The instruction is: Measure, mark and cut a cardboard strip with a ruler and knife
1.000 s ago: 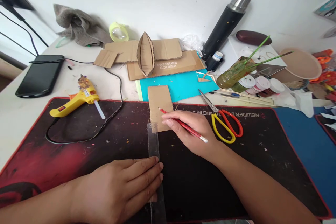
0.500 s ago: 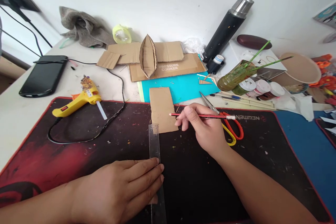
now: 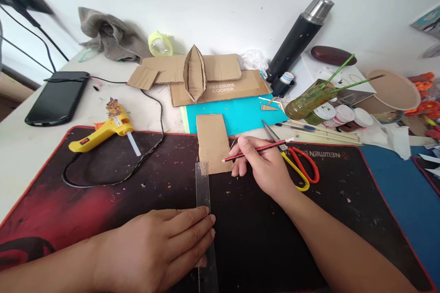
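My left hand [image 3: 172, 242] grips a clear plastic ruler [image 3: 202, 187], fingers across its top; its far end overlaps the near left corner of a small cardboard rectangle [image 3: 212, 137]. The rectangle lies on the dark desk mat, its far end reaching over blue paper. In my right hand [image 3: 263, 167] is a red-and-black pencil [image 3: 259, 149], pinched between thumb and fingers. The pencil's point is above or on the cardboard near its right side; contact is unclear. Scissors [image 3: 302, 167] with red and yellow handles lie on the mat, partly behind my right hand.
A yellow glue gun [image 3: 103, 135] with its cord lies on the left, near a black phone [image 3: 58, 97]. Behind are a joined cardboard piece [image 3: 195, 75], a leaning flask [image 3: 299, 39], paint jars [image 3: 342, 114] and thin sticks [image 3: 325, 133].
My right hand has shifted slightly left and nearer me. The pencil has tilted, with its eraser end higher and its point lower on the cardboard. My left hand and the ruler look still.
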The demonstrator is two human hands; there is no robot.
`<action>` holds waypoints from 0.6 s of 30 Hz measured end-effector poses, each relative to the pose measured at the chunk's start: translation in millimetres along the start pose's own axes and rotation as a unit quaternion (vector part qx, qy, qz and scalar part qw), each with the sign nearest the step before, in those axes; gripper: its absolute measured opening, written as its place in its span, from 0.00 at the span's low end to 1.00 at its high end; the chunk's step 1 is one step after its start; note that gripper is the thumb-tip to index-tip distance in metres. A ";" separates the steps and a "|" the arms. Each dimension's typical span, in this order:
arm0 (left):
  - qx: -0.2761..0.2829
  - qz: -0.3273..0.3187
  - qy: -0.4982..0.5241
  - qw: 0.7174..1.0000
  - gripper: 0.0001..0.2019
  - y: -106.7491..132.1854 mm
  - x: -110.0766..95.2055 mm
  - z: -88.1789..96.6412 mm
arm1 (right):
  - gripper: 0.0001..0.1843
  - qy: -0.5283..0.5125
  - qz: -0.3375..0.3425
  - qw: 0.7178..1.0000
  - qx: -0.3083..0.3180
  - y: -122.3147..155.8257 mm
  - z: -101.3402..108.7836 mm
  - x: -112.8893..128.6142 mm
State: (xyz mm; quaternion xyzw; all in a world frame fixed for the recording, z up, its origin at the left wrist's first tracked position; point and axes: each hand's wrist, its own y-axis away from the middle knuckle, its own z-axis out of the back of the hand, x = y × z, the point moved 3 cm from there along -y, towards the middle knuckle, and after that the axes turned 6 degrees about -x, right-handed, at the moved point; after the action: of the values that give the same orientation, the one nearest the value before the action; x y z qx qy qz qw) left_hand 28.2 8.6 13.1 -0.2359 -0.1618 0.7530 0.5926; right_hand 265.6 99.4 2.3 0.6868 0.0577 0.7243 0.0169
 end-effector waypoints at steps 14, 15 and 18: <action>-0.007 0.005 -0.001 1.000 0.16 -2.6 1.6 -0.1 | 0.31 0.005 0.007 0.999 0.031 7.7 -4.9 0.2; -0.007 0.006 -0.001 1.000 0.16 -2.5 1.5 0.0 | 0.31 0.009 0.007 0.999 0.032 7.9 -5.1 -0.3; -0.007 0.007 0.001 1.000 0.16 -1.9 1.4 -0.1 | 0.31 0.014 0.017 1.000 0.014 6.5 -3.3 -0.9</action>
State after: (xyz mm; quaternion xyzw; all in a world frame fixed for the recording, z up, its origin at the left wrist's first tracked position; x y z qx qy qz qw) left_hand 29.5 10.5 13.8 -0.2418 -0.1649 0.7559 0.5856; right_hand 262.7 92.7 1.9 0.6775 0.0558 0.7334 -0.0058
